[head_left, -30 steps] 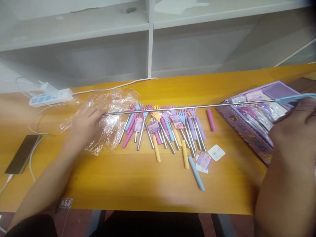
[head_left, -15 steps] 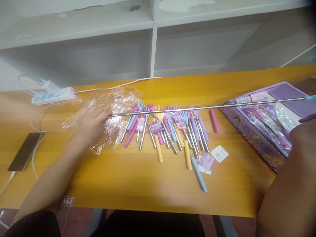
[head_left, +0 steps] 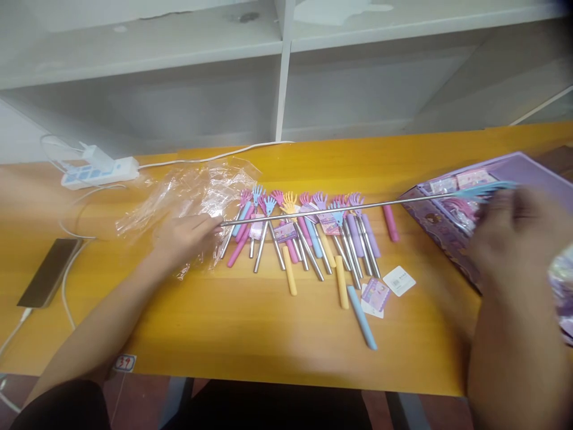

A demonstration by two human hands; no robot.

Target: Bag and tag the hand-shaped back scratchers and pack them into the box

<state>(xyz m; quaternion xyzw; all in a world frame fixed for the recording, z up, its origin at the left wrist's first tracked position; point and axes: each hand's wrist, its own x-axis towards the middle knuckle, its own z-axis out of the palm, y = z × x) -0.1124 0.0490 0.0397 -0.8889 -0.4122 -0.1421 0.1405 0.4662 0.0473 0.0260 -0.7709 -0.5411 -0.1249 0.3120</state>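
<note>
A telescopic back scratcher (head_left: pixel 380 204) with a thin metal rod and a light-blue head stretches across the table between my hands. My left hand (head_left: pixel 190 236) is closed on the rod's left end, above crumpled clear plastic. At the other end my right hand (head_left: pixel 505 233), smeared by motion, is closed around the blue head, in front of the purple box (head_left: pixel 441 239). Below the rod lie several shorter back scratchers (head_left: pixel 268 206) in pink, blue, yellow and purple, some with printed tags (head_left: pixel 285 232). Loose coloured handle sleeves (head_left: pixel 362 316) lie nearer to me.
Clear plastic wrappers (head_left: pixel 210 185) spread at the left. Behind them sit a white power strip (head_left: pixel 101 174) and its cables; a phone-like dark slab (head_left: pixel 47 272) lies at the far left. White cards (head_left: pixel 400 280) rest right of the scratchers. A grey shelf (head_left: pixel 282 89) stands behind.
My right hand has moved left with the blue head, and the visible rod is shorter. My left hand has shifted slightly right and down, still holding its end.
</note>
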